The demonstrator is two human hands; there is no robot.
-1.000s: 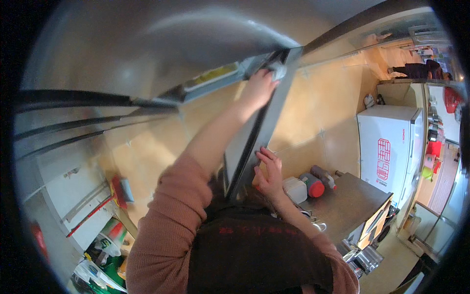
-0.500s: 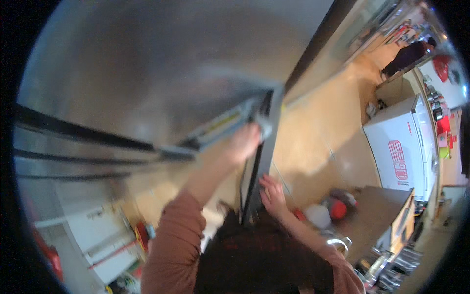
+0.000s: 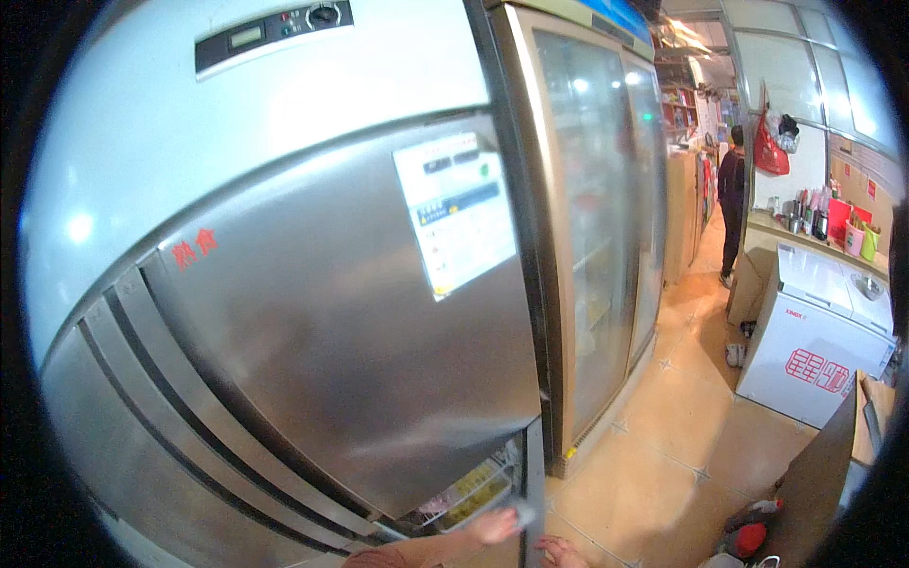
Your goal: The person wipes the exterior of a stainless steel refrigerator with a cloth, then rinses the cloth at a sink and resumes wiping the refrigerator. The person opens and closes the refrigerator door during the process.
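Note:
Close to the lower edge of the view, my left hand [image 3: 494, 526] is closed around a crumpled pale cloth [image 3: 522, 513]. The cloth is against the inner side of an opened lower refrigerator door [image 3: 535, 464], seen nearly edge-on. On the door's other side, my right hand [image 3: 561, 552] has its bent fingers at the door edge; the lower part of this hand is cut off by the frame. Behind my left hand, packed food [image 3: 481, 490] shows on a wire shelf inside the stainless steel refrigerator [image 3: 360, 331].
A glass-door display fridge [image 3: 592, 227] stands right of the refrigerator. Further right are a white chest freezer [image 3: 805, 350] and a brown table [image 3: 824, 478], with a red-capped container [image 3: 748, 540] below it. A person in dark clothes [image 3: 732, 194] stands far back in the aisle.
The view has tilted up, so both hands now appear lower in it and the refrigerator front shows. My left hand still has the cloth, and my right hand remains at the door edge.

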